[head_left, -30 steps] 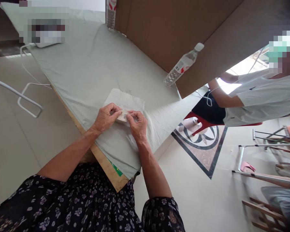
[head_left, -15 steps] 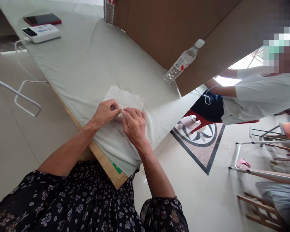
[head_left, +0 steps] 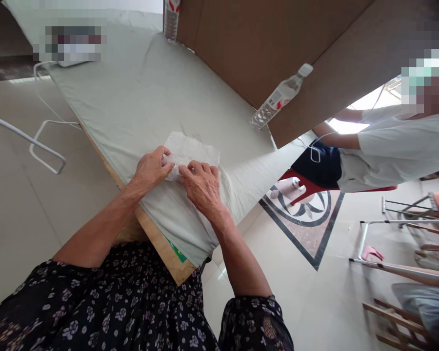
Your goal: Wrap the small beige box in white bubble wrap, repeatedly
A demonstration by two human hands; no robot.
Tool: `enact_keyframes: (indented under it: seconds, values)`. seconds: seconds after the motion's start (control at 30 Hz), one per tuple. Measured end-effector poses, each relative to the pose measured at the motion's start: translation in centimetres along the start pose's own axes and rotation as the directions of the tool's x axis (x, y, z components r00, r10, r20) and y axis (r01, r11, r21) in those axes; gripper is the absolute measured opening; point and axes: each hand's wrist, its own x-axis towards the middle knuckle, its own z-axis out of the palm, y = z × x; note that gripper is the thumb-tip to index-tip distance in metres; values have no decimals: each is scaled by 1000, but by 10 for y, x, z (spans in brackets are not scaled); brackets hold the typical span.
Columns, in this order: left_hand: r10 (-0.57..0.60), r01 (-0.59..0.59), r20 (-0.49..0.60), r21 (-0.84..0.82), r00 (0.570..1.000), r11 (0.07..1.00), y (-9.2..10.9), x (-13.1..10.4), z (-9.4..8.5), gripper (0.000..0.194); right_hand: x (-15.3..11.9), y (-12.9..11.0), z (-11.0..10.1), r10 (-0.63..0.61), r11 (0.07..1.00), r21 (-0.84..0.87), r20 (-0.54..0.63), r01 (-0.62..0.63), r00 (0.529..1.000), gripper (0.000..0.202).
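Position reference: the brown cardboard panel [head_left: 256,58] standing on the cloth-covered table [head_left: 113,97].

A translucent wrap sheet [head_left: 197,148] lies on the table on the wearer's side of the panel, well apart from it. Its flat part is roughly rectangular. Long axis runs across the view, left end somewhat farther from the wearer, right end nearer; it slants the same way as the panel's bottom edge, but less steeply. The far edge of the sheet faces the panel.

The near part, on the side away from the panel, is gathered into a small bundle [head_left: 173,172]. Its length seems to run from one hand to the other; fingers cover both ends, so exact direction cannot be read. Contents cannot be made out.

Left hand [head_left: 151,167]: bent, gripping the bundle's left end between thumb and fingers. Right hand [head_left: 203,187]: back upward, fingers curled over the right end, thumb drawn in, closed on the wrap.

A capped clear bottle [head_left: 278,101] stands just beside the panel near its right end, slanting up and rightward in the view. A second bottle [head_left: 171,22] is at the panel's far left end, top cut off. Past the panel's right end, a co-worker in a white shirt [head_left: 398,151] sits on a red seat [head_left: 299,195].
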Motion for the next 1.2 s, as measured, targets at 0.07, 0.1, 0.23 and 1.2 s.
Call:
enact_keyframes:
  seconds: [0.07,0.1,0.23,1.2]
  values:
    - [17,-15,-31,61,999,998,-5,0,3,29,1,1,1,-22,1000,-15,0,22,1000,23]
    - [34,-29,-60,89,998,996,-9,-1,3,28,1,1,1,-32,999,-21,-3,32,999,24]
    - [57,-23,-178,185,982,982,-21,-5,-4,33,3,3,1,-76,996,-56,-9,76,997,27]
    - [7,48,270,-199,963,979,49,-9,-10,22,0,10,-10,-90,990,113,-4,90,996,13]
